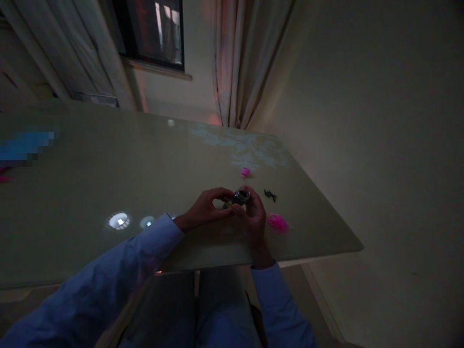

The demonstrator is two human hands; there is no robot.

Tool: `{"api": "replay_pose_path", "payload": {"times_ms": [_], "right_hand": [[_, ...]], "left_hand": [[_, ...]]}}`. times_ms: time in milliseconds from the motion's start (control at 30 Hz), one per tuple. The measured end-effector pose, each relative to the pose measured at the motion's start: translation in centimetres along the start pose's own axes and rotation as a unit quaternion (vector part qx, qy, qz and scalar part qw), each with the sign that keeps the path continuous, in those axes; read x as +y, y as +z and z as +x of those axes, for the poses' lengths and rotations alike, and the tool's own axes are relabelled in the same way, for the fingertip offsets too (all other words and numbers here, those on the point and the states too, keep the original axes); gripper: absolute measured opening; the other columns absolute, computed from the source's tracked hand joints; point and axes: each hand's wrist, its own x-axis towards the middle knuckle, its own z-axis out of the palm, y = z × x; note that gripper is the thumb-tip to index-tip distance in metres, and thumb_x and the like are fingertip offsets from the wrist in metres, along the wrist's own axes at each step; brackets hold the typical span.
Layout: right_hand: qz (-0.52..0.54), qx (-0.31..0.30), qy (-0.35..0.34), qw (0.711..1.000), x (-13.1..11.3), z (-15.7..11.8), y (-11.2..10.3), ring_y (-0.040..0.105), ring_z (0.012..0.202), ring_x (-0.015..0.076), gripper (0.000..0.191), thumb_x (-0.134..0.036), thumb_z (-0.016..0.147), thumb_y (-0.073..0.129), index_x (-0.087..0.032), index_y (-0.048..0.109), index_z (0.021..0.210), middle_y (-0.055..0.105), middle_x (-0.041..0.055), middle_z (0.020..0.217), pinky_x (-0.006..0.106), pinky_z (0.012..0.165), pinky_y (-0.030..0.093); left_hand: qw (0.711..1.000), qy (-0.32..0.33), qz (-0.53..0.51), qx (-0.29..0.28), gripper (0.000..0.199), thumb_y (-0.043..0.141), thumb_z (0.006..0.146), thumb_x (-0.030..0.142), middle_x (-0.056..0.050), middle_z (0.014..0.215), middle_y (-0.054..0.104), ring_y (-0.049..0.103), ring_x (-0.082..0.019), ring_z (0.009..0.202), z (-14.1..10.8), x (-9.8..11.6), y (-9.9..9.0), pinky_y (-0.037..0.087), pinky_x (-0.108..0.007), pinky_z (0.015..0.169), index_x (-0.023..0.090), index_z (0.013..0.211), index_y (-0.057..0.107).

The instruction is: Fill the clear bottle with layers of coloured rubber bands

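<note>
Above the near part of the table, a small clear jar (241,195) with dark contents is tilted between my two hands, its round mouth facing up. My left hand (206,209) pinches its lower end from the left, where a bit of yellow shows. Around its right side curl the fingers of my right hand (253,215), the thumb across the front. A small bright pink object (245,172) lies just beyond the jar. Right of my hands are a little bunch of thin black pieces (270,195) and a pink stringy tangle (278,223) with a pale strand sticking out.
The glossy greenish table (90,251) reflects round lights and carries a pale leafy pattern at the far right. A blue pixelated patch (25,146) lies at far left, with pink beside it. Curtains (235,63) and a window stand behind; a wall borders the right.
</note>
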Motion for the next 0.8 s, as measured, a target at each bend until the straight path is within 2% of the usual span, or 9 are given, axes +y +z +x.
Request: {"api": "replay_pose_path", "payload": {"times_ms": [67, 167, 300, 367, 433, 567, 633, 700, 800], "right_hand": [[-0.001, 0.006, 0.0, 1.0, -0.2, -0.4, -0.1, 0.069, 0.108, 0.0247, 0.064, -0.047, 0.077, 0.081, -0.024, 0.059, 0.133, 0.069, 0.0129, 0.128, 0.044, 0.094, 0.057], [-0.036, 0.008, -0.03, 0.999, -1.4, -1.3, -0.8, 0.067, 0.11, 0.024, 0.057, -0.043, 0.083, 0.078, -0.025, 0.058, 0.133, 0.067, 0.0131, 0.129, 0.043, 0.092, 0.057], [-0.171, -0.023, -0.093, 0.981, -4.5, -0.5, -4.5, 0.064, 0.114, 0.0239, 0.053, -0.035, 0.087, 0.075, -0.028, 0.056, 0.137, 0.065, 0.0113, 0.128, 0.04, 0.09, 0.056], [-0.266, -0.058, -0.116, 0.955, -5.7, 1.6, -7.6, 0.065, 0.108, 0.0227, 0.042, -0.033, 0.09, 0.072, -0.028, 0.062, 0.13, 0.065, 0.0099, 0.125, 0.04, 0.09, 0.056], [-0.344, -0.118, -0.135, 0.922, -6.0, 4.6, -11.1, 0.065, 0.106, 0.0235, 0.039, -0.033, 0.091, 0.069, -0.028, 0.063, 0.13, 0.067, 0.0093, 0.12, 0.04, 0.087, 0.057], [-0.46, -0.246, -0.141, 0.841, -4.5, 10.1, -16.9, 0.067, 0.1, 0.0261, 0.043, -0.032, 0.09, 0.068, -0.026, 0.064, 0.132, 0.069, 0.0111, 0.115, 0.048, 0.091, 0.056], [-0.492, -0.301, -0.115, 0.809, -3.4, 11.5, -18.3, 0.068, 0.096, 0.0255, 0.045, -0.032, 0.089, 0.07, -0.025, 0.064, 0.132, 0.068, 0.0123, 0.117, 0.047, 0.089, 0.057], [-0.518, -0.342, -0.083, 0.78, -2.4, 11.9, -18.7, 0.068, 0.095, 0.025, 0.047, -0.032, 0.085, 0.074, -0.024, 0.066, 0.131, 0.068, 0.0124, 0.117, 0.044, 0.087, 0.058], [-0.543, -0.358, -0.043, 0.758, -1.4, 11.8, -18.5, 0.068, 0.096, 0.0246, 0.045, -0.03, 0.081, 0.079, -0.022, 0.07, 0.124, 0.068, 0.0118, 0.113, 0.039, 0.086, 0.056]], "left_hand": [[1.0, -0.005, 0.002, 0.006, 0.034, 0.075, 0.083, 0.039, -0.01, 0.105, 0.077, 0.073, -0.021, 0.091, 0.0, -0.1, 0.0, 0.06, -0.035, 0.084, 0.015, 0.108, 0.071], [1.0, -0.005, -0.002, 0.012, 0.035, 0.075, 0.083, 0.037, -0.01, 0.107, 0.076, 0.072, -0.021, 0.094, -0.1, -0.3, 0.1, 0.059, -0.035, 0.085, 0.015, 0.109, 0.07], [1.0, -0.009, -0.006, 0.028, 0.036, 0.077, 0.081, 0.036, -0.009, 0.106, 0.077, 0.072, -0.02, 0.091, -0.1, -0.7, 0.2, 0.06, -0.034, 0.084, 0.016, 0.11, 0.07], [0.999, -0.013, -0.011, 0.036, 0.037, 0.078, 0.08, 0.038, -0.008, 0.106, 0.077, 0.072, -0.02, 0.091, -0.1, -0.9, 0.2, 0.06, -0.033, 0.083, 0.017, 0.109, 0.071], [0.999, -0.019, -0.014, 0.037, 0.038, 0.078, 0.079, 0.039, -0.008, 0.107, 0.077, 0.072, -0.021, 0.091, 0.0, -1.0, 0.1, 0.06, -0.034, 0.083, 0.017, 0.109, 0.071], [0.999, -0.029, -0.016, 0.032, 0.038, 0.078, 0.078, 0.039, -0.008, 0.106, 0.077, 0.073, -0.021, 0.09, 0.1, -1.2, 0.0, 0.061, -0.035, 0.082, 0.017, 0.109, 0.072], [0.999, -0.029, -0.017, 0.033, 0.038, 0.078, 0.078, 0.039, -0.008, 0.106, 0.077, 0.073, -0.021, 0.09, 0.2, -1.3, -0.1, 0.061, -0.035, 0.082, 0.017, 0.108, 0.072], [0.999, -0.027, -0.015, 0.033, 0.037, 0.078, 0.078, 0.039, -0.008, 0.106, 0.077, 0.073, -0.021, 0.09, 0.2, -1.4, -0.1, 0.061, -0.035, 0.081, 0.017, 0.108, 0.072], [0.999, -0.025, -0.009, 0.032, 0.038, 0.078, 0.079, 0.039, -0.008, 0.107, 0.077, 0.073, -0.021, 0.09, 0.1, -1.6, -0.1, 0.061, -0.034, 0.08, 0.017, 0.108, 0.072]]}}
